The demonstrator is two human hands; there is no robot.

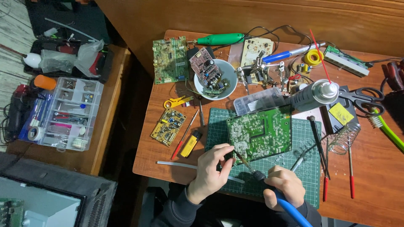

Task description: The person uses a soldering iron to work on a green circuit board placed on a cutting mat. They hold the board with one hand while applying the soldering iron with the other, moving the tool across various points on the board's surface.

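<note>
While the large green circuit board (261, 133) lies solder side up on the green cutting mat (216, 126), it is met at its near left corner by both hands. The left hand (210, 168) is curled, its fingertips pinched together at that corner of the board; something thin seems to be held between them, though it is too small to be made out. The right hand (283, 185) is closed around the blue handle of a soldering iron (257, 173), and the iron's tip is pointed up and left at the board's near edge, just beside the left fingertips.

Just behind the board a clear plastic box (260, 100) is seen, and to the right of that a spray can (314, 95) lying on its side with a red straw. A white bowl (215, 78) holding a small reddish board stands further back and left. Left of the mat a yellow lighter (190, 143), a red-handled tool (183, 136) and a small yellow circuit board (168, 126) are laid well apart from the hands. A coiled iron stand (346, 137) and black scissors (362, 99) are placed to the right. The approach to the board's near edge is crossed only by a thin white strip (176, 164) lying beneath the left hand.
</note>
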